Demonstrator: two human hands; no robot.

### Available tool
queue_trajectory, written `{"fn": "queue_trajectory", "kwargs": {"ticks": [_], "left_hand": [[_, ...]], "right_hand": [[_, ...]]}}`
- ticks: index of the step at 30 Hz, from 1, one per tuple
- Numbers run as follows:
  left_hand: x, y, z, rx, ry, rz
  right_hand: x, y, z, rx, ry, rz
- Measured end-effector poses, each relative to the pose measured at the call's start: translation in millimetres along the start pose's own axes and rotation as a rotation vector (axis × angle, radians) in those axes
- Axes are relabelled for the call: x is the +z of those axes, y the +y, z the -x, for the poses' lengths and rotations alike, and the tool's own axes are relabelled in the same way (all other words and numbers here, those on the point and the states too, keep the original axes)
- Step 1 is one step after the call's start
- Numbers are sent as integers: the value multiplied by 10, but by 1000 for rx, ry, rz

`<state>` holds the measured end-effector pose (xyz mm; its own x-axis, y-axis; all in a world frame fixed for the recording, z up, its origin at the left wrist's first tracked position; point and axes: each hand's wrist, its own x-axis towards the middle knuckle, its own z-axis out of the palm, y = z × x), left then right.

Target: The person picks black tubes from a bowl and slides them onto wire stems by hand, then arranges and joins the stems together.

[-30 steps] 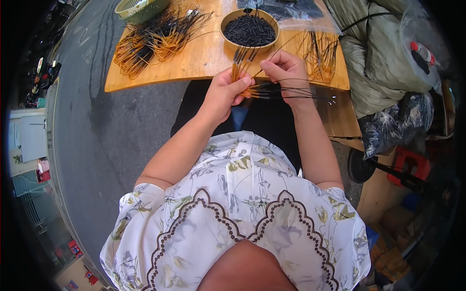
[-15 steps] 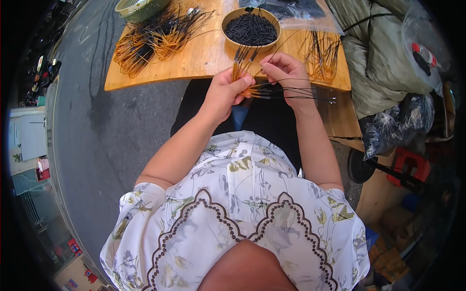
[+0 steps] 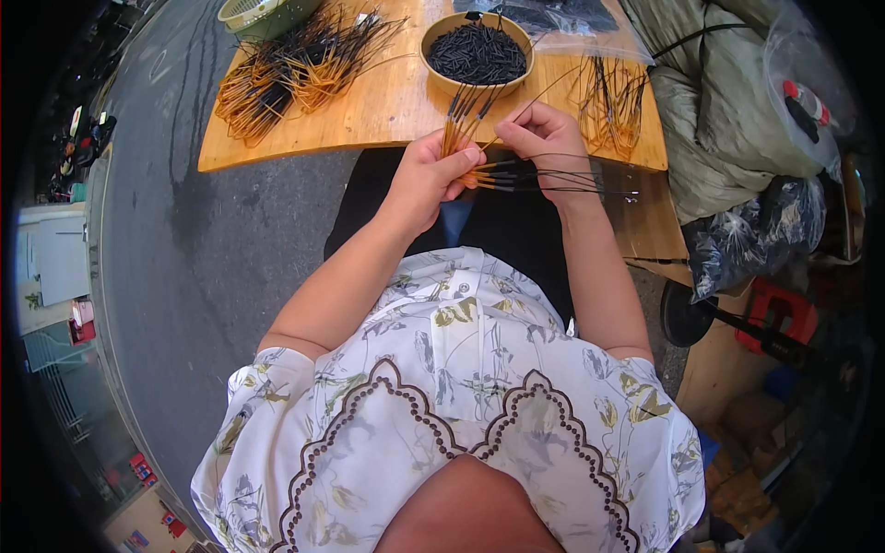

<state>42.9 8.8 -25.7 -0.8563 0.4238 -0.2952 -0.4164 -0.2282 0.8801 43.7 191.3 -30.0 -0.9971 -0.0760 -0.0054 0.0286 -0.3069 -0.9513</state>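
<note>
My left hand (image 3: 426,180) is closed round a bundle of thin orange-and-black wires (image 3: 451,136). Some of its wires point up toward the table, while others stick out to the right, passing by my right wrist. Dark sleeves sit on several of the wires. Just to the right, my right hand (image 3: 551,147) pinches a single thin wire between thumb and fingertips, close to the bundle. Whether a small sleeve is also between these fingertips is too small to tell. Beyond both hands stands a yellowish bowl (image 3: 430,72) heaped with short black tubes (image 3: 477,53).
The wooden table (image 3: 387,120) ends just ahead of my hands. On its left lies a large wire pile (image 3: 277,88) beside a green basket (image 3: 261,26); on its right lies a smaller wire bunch (image 3: 613,106). Large sacks (image 3: 710,120) and a black plastic bag (image 3: 761,235) crowd the right side.
My right hand has shifted very slightly, its fingers now a little more curled round the wire. The left hand and its bundle have hardly moved.
</note>
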Motion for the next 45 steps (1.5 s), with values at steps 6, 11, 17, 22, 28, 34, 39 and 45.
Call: {"fn": "queue_trajectory", "kwargs": {"ticks": [6, 11, 17, 22, 28, 34, 39, 45], "left_hand": [[13, 4, -1, -4, -4, 14], [22, 16, -3, -3, 0, 12], [22, 10, 1, 0, 24, -16], [7, 24, 1, -3, -12, -13], [-5, -15, -35, 47, -17, -93], [58, 43, -12, 46, 8, -64], [-3, 23, -33, 47, -43, -91], [46, 19, -25, 61, -18, -91]], "right_hand": [[-25, 7, 9, 15, -52, -40], [-31, 43, -3, -18, 6, -59], [-39, 20, 12, 24, 6, -13], [-52, -5, 30, 16, -28, -19], [-33, -3, 35, 7, -7, -24], [-42, -35, 30, -2, -58, -41], [-50, -21, 29, 3, -79, -67], [-36, 16, 16, 25, -38, -27]]}}
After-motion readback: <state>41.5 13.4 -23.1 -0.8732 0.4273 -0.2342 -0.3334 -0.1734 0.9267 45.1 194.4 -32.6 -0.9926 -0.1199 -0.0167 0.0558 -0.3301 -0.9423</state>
